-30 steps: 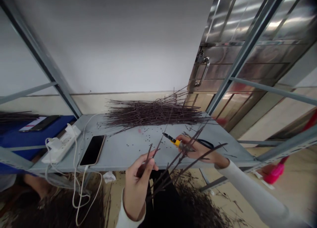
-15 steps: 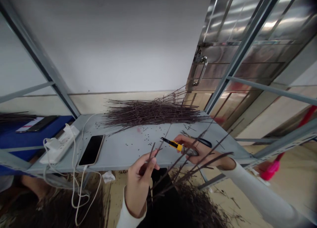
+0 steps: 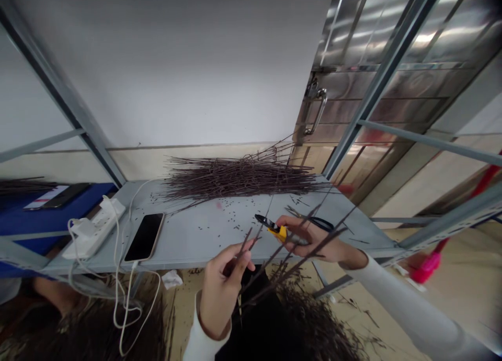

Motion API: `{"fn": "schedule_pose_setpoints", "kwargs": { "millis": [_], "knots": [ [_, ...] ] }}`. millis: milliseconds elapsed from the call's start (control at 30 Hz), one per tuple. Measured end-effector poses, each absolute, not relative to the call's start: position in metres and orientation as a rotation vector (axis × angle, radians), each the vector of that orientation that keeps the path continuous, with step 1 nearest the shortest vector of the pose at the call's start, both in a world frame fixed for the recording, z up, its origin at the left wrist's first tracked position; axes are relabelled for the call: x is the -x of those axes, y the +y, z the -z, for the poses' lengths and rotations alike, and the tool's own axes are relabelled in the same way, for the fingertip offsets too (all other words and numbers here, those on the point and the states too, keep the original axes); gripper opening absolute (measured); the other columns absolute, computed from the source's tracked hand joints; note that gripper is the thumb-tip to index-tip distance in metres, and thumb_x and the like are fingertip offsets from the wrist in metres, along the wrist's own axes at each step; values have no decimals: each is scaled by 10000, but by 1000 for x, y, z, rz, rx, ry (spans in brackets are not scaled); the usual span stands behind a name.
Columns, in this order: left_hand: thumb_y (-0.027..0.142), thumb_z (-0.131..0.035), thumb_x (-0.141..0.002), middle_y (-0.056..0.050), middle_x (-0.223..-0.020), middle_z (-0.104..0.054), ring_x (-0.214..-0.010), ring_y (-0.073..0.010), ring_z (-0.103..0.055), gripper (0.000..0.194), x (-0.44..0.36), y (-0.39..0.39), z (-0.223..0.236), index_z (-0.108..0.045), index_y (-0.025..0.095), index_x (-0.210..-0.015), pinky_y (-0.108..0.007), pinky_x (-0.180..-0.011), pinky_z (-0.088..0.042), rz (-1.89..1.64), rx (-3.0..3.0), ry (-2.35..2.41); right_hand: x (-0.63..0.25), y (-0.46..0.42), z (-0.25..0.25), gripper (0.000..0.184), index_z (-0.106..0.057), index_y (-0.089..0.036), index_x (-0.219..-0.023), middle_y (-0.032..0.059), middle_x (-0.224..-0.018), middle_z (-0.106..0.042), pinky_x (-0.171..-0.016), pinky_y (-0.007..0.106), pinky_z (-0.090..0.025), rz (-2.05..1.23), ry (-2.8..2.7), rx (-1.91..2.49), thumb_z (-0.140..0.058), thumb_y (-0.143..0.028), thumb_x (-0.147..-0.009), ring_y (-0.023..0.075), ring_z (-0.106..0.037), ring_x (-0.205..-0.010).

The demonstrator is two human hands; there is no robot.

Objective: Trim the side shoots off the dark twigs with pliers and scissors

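Note:
My left hand (image 3: 224, 285) is closed around a few thin dark twigs (image 3: 274, 256), whose longer stems fan out to the right across my lap and in front of my right forearm. Wrapped in my right hand (image 3: 309, 236) is a pair of pliers with yellow-and-grey handles (image 3: 277, 230); its dark jaws point left, close beside a thin stem rising from my left hand. Whether the jaws touch that stem I cannot tell. Behind my right hand, a pair of scissors with dark handles (image 3: 321, 223) lies on the grey shelf (image 3: 196, 246).
A large heap of dark twigs (image 3: 239, 178) lies along the shelf's back. To the left are a phone (image 3: 145, 237) and a white power strip (image 3: 96, 230) with cables. Metal posts (image 3: 371, 97) frame both sides. Twig scraps (image 3: 317, 319) cover the floor; a person's limb (image 3: 55, 293) shows far left.
My right hand with the pliers dipped and turned slightly, then came back near the stem. The twigs in my left hand shifted and swung a little; the left hand moved slightly right.

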State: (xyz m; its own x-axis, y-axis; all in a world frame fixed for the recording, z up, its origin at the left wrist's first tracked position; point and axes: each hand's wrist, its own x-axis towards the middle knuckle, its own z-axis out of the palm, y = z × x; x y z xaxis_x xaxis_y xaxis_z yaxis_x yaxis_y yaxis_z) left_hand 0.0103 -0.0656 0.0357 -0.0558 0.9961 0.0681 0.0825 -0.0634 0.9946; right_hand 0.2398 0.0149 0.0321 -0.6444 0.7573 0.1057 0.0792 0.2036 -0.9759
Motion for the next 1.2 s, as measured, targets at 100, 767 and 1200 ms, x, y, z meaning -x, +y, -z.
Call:
{"fn": "schedule_pose_setpoints", "kwargs": {
  "millis": [100,767,1200],
  "knots": [
    [413,-617,-806,-23,-639,-638,-603,-133,-541,360,-11,-66,-33,-729,156,-1032,-212,-586,-419,-1258,-1262,1260,-241,16,-29,418,-537,-233,-1089,44,-931,-546,-696,248,-464,-1516,-1865,765,-699,-400,-742,124,-530,-742],
    [431,-609,-801,5,-585,-557,-500,-98,-398,372,-9,-66,-39,-736,139,-994,-201,-481,-336,-1274,-1270,1315,-242,12,-39,394,-513,-245,-1159,75,-1106,-508,-843,308,-462,-1483,-2002,812,-606,-403,-810,184,-533,-1012],
    [411,-603,-804,-10,-597,-578,-567,-135,-493,358,-8,-66,-41,-743,139,-990,-220,-548,-409,-1297,-1304,1342,-236,14,-45,326,-539,-228,-1098,43,-933,-549,-731,269,-486,-1331,-2085,824,-601,-244,-778,177,-569,-882]
  ]
}}
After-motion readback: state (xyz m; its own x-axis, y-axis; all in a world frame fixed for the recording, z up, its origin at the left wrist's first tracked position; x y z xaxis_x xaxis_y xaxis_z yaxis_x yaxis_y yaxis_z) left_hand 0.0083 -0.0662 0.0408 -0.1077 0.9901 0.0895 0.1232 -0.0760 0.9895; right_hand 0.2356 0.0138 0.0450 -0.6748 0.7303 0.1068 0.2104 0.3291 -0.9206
